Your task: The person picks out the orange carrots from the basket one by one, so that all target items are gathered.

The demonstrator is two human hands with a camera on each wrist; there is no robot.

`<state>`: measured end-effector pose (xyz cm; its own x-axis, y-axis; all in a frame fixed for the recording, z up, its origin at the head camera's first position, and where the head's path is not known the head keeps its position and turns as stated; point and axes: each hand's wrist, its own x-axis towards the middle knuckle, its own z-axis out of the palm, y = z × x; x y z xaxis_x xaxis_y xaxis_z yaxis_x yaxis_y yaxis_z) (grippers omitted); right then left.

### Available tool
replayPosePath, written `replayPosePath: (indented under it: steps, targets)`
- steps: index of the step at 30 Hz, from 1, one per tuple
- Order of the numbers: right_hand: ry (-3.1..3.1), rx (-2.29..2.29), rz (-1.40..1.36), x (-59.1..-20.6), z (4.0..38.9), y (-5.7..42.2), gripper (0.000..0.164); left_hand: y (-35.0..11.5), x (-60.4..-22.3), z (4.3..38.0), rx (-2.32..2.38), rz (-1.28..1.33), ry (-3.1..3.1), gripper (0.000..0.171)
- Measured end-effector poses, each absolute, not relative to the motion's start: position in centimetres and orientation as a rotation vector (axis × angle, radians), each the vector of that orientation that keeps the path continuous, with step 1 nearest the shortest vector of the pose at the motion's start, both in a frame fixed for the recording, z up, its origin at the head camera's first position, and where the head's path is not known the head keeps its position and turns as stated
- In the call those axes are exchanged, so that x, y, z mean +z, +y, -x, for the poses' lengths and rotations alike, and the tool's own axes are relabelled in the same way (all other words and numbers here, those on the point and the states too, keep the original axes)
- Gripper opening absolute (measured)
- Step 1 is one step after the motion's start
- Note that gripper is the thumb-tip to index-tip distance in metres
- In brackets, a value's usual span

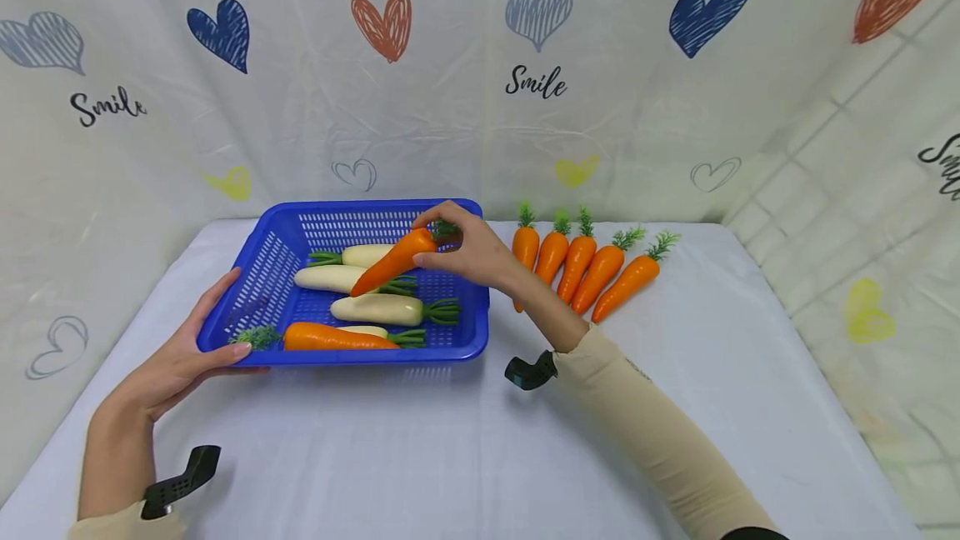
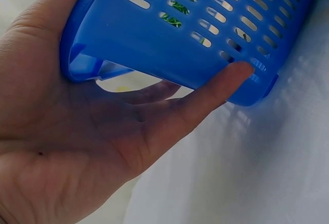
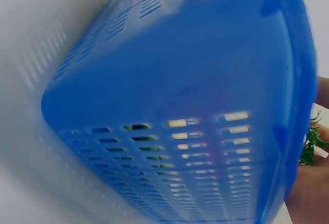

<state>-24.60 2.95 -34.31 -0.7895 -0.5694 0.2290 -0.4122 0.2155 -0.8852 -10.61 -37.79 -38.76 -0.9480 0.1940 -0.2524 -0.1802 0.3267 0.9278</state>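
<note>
In the head view my right hand (image 1: 472, 248) holds a carrot (image 1: 393, 261) by its leafy end, tip slanting down to the left over the blue basket (image 1: 300, 359). Several white radishes (image 1: 377, 310) with green stems lie inside, and another carrot (image 1: 337, 337) rests along the near wall. My left hand (image 1: 176, 357) grips the basket's left end, thumb on the near rim; the left wrist view shows a finger (image 2: 226, 82) of it against the outer wall. In the right wrist view the basket wall (image 3: 180, 80) hides most of the right hand (image 3: 311, 193), beside green leaves.
Several carrots (image 1: 581, 269) with leafy tops lie side by side to the right of the basket. A white cloth (image 1: 420, 448) covers the table. Behind stands a pale curtain (image 1: 450, 123) printed with hearts.
</note>
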Motion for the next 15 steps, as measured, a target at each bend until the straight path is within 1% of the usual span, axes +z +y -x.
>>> replayPosePath:
  steps: [5,15]
  targets:
    - [2.283,-1.713,0.951,-34.2,24.9,3.8,0.042,-37.9,-38.8,10.6,1.666,-0.016,2.276,0.097]
    - [2.310,-1.850,0.896,-33.8,25.2,6.3,0.064,-38.0,-39.1,10.7,1.679,-0.029,2.262,0.098]
